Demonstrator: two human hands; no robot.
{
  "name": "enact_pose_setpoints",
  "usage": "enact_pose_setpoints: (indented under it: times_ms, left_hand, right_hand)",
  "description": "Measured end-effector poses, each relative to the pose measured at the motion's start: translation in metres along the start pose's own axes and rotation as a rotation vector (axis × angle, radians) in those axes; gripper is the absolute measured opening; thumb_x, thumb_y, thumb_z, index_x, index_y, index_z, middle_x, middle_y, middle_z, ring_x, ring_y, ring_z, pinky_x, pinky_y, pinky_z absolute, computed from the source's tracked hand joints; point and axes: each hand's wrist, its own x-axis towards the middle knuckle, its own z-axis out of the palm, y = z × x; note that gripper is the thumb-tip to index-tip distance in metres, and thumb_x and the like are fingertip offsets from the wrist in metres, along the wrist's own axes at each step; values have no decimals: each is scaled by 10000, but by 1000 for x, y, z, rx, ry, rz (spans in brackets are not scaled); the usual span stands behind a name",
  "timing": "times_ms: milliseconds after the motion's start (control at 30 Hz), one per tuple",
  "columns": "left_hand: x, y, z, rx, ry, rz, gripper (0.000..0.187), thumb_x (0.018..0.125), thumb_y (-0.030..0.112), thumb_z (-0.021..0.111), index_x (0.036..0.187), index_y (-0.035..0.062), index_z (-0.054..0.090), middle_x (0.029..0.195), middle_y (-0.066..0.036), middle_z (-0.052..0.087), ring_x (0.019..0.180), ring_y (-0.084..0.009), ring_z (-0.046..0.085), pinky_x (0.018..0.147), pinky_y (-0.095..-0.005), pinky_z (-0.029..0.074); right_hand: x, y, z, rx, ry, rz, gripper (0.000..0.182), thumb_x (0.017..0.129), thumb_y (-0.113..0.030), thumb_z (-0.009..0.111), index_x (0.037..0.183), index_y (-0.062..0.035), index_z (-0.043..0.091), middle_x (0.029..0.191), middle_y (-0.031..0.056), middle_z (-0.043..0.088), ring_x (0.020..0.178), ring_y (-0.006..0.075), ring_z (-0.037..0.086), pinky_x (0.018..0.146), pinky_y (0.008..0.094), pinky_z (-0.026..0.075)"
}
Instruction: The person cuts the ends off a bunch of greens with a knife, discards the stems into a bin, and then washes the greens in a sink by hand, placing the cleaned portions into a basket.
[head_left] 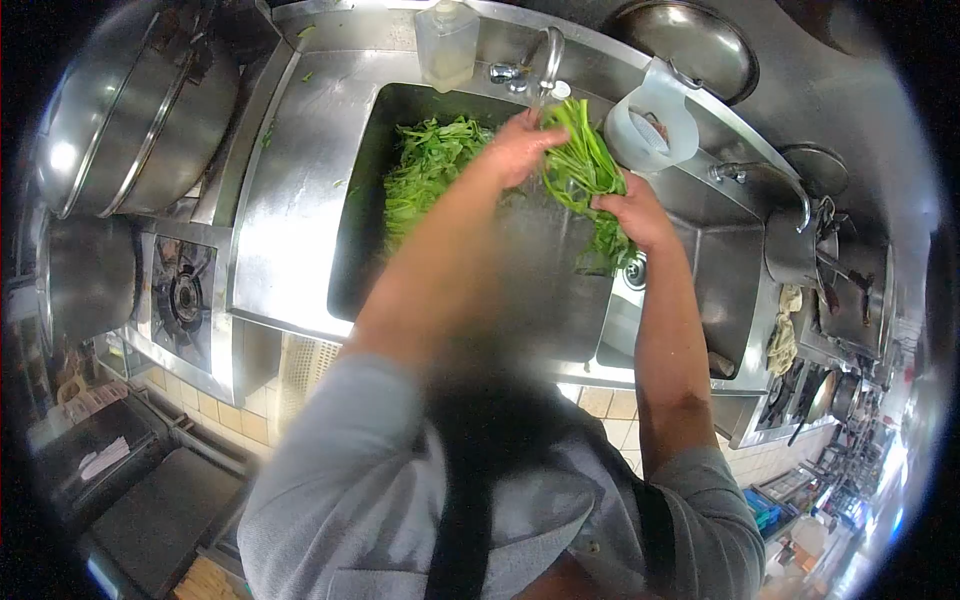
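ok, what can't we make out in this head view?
All in the head view:
- Left hand: blurred, grip unclear.
- Right hand: some fingers hidden behind the greens.
- Basin, near left part: covered by the left forearm.
- White tub: contents too small to identify.
- Far-right clutter: small, blurred.

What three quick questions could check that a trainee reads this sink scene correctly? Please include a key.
1. Which hand is nearer the heap of loose greens?
A) Right hand
B) Left hand

2. True or false: the bunch of green stems is lying on the gas burner.

3. Fill in the blank: at the back of the sink, to the left of the faucet, stands a translucent ____.

Key: 1. B; 2. False, the right hand grips it over the sink; 3. container.
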Motion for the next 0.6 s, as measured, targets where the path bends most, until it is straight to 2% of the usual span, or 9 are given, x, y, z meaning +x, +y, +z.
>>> enact_pose_setpoints:
  times_ms: [100,133,233,300,367,400,500,533,600]
  left_hand:
    - [3,10,-8,423,-141,194,393,803,139,728,1163,42,605,1012,-87,672,935,-219,632,801,-323,490]
    - [-5,29,-15,343,-188,-8,345,794,106,708,1124,45,626,998,-87,674,922,-195,634,767,-320,508]
    - [8,18,-28,240,-239,-27,443,800,128,711,1223,63,600,1167,-150,639,1028,-209,617,867,-302,505]
    - [10,-2,-20,-12,-307,3,394,771,104,732,1145,43,624,1018,-91,682,981,-188,636,758,-347,526]
    - [11,-2,-16,525,-370,230,459,776,166,760,1187,41,599,1078,-112,676,1020,-209,632,793,-363,525]
    - [13,0,-17,562,-185,95,474,762,200,773,1176,34,610,1096,-123,672,1030,-221,629,824,-332,511]
    - [6,39,-37,525,-146,-47,427,753,184,768,1133,34,644,1059,-110,678,959,-197,624,758,-300,502]
    - [22,20,-51,335,-138,17,306,757,167,754,1028,39,692,928,-74,691,795,-152,605,647,-293,475]
    - [18,18,-56,498,-49,102,250,765,161,743,980,41,700,865,-57,676,724,-145,572,614,-303,457]
  right_hand:
    - [1,4,-2,-72,-57,20,324,730,-86,662,1041,4,635,906,60,663,840,159,596,796,304,458]
    - [-3,3,-7,-47,-65,19,314,732,-84,659,1034,0,637,899,56,663,837,156,595,791,301,457]
    - [-11,-6,-10,42,-47,51,301,734,-80,656,1025,-4,640,886,50,663,827,152,595,779,296,457]
    - [-11,-5,-8,107,-22,88,298,734,-79,656,1022,-4,642,880,47,664,820,150,596,772,293,457]
    - [-2,4,-7,-47,-65,63,313,728,-74,657,1032,0,642,880,54,668,813,152,601,772,295,463]
    - [-3,7,-11,-49,-67,65,313,728,-74,657,1032,0,642,880,54,668,813,152,601,772,295,463]
    - [-18,10,-30,-71,-76,73,333,728,-70,652,1053,2,643,884,57,672,808,157,606,777,298,468]
    - [-24,10,-36,-77,-73,124,346,732,-65,650,1070,6,639,916,45,671,824,139,601,778,281,464]
    - [-36,5,-41,-71,-71,166,363,736,-60,649,1093,6,638,934,26,669,814,113,593,761,259,463]
